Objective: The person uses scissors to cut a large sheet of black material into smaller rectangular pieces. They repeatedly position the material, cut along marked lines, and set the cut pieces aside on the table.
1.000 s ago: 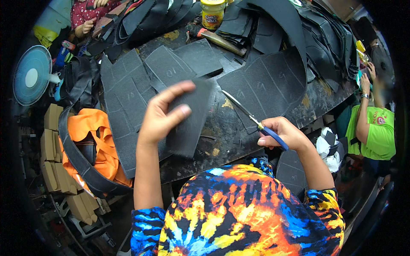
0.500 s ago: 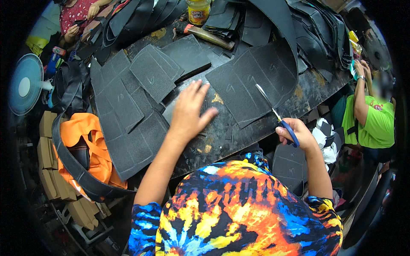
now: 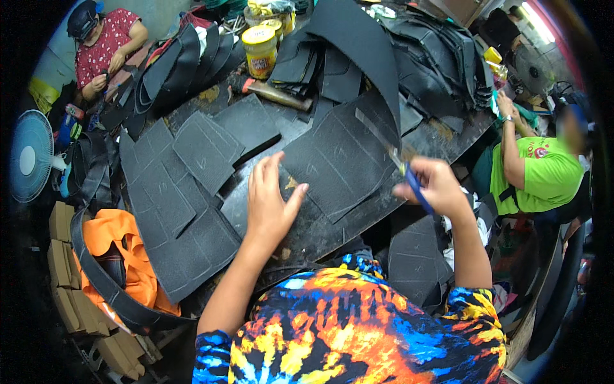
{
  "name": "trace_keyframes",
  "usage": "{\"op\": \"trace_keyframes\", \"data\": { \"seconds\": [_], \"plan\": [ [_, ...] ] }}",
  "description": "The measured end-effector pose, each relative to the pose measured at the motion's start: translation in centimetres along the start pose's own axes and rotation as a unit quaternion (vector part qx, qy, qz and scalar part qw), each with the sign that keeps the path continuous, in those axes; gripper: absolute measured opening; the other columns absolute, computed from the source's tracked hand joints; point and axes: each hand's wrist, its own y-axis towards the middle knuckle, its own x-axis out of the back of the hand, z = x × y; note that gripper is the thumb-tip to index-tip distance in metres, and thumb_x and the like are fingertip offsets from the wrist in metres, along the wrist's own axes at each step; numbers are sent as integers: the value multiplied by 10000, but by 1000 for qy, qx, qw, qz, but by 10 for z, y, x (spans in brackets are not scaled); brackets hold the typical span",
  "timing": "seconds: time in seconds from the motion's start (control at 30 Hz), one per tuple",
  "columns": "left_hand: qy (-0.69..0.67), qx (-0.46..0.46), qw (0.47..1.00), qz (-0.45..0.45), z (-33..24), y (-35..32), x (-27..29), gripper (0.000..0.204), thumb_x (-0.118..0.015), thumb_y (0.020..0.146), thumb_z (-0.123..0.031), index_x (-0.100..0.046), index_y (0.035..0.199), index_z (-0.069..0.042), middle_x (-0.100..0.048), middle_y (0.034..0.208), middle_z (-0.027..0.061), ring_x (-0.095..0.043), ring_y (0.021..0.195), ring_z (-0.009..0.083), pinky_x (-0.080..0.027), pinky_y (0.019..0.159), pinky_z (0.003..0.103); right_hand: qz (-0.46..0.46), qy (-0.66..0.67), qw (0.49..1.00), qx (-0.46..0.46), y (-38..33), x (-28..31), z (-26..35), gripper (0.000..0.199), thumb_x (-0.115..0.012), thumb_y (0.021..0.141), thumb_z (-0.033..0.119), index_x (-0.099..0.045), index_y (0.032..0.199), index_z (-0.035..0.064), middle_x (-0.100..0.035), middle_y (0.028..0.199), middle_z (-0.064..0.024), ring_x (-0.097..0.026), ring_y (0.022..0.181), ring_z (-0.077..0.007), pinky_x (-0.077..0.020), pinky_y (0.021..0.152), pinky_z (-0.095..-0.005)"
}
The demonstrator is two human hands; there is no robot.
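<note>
My left hand point(image 3: 270, 203) lies flat, fingers spread, on the dark worktable point(image 3: 300, 237) just left of a large black rubbery sheet point(image 3: 345, 163) marked with faint lines. My right hand point(image 3: 433, 187) grips blue-handled scissors point(image 3: 400, 163), whose blades point up and left over that sheet's right edge. Several cut black rectangular pieces point(image 3: 185, 192) lie overlapped to the left of my left hand.
A yellow-lidded jar point(image 3: 259, 50) and a hammer point(image 3: 275, 93) sit at the back. Piles of black material point(image 3: 441, 57) crowd the far right. A person in green point(image 3: 537, 173) sits right, another in red point(image 3: 105, 48) far left. An orange cloth point(image 3: 121, 256), a fan point(image 3: 29, 157).
My left hand set the black piece it held down on the pile and now rests flat on the table. My right hand with the scissors moved up toward the large sheet.
</note>
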Motion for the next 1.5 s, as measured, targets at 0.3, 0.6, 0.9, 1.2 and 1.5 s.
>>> {"op": "trace_keyframes", "data": {
  "seconds": [0.3, 0.6, 0.9, 1.2, 1.5],
  "plan": [
    [73, 48, 995, 45, 17, 41, -31, 783, -880, 654, -275, -555, 1312, -2, -596, 1231, 150, -534, 1155, 335, -452, 976, 425, -321, -320, 819, 352, 210, 19, 117, 620, -877, 656, 409, -563, 1033, 30, -632, 938, -169, -638, 886, -352, -519, 784, -425],
    [30, 70, 996, 54, 25, 45, -24, 558, -899, 618, -249, -665, 1086, -57, -620, 1074, 122, -570, 1055, 317, -463, 902, 429, -439, -399, 766, 246, 256, 78, 113, 275, -737, 776, 201, -665, 981, 33, -710, 936, -195, -702, 902, -356, -554, 761, -460],
    [-238, 179, 953, 49, 39, 33, -22, 414, -847, 728, -168, -646, 1057, -17, -663, 1080, 100, -640, 985, 233, -510, 852, 364, -537, -364, 757, 79, 134, 165, -51, 222, -700, 840, 227, -604, 923, 44, -690, 838, -212, -677, 819, -420, -526, 716, -496],
    [-461, 252, 849, -59, 27, -32, -2, 912, -663, 899, 30, -96, 1583, -178, -390, 1420, 330, -639, 969, 171, -526, 823, 269, -442, -316, 839, -6, 78, 75, -98, 505, -777, 800, 489, -578, 845, 27, -643, 748, -152, -639, 677, -341, -496, 650, -428],
    [-578, 320, 750, 37, 1, -33, -27, 495, -724, 829, 49, -554, 1292, 7, -586, 1224, 72, -593, 1091, 154, -497, 949, 277, 328, 234, 909, -111, -69, -39, -41, 331, -737, 899, 336, -600, 915, 34, -616, 805, -22, -616, 751, -105, -515, 667, -293]
  ]
}}
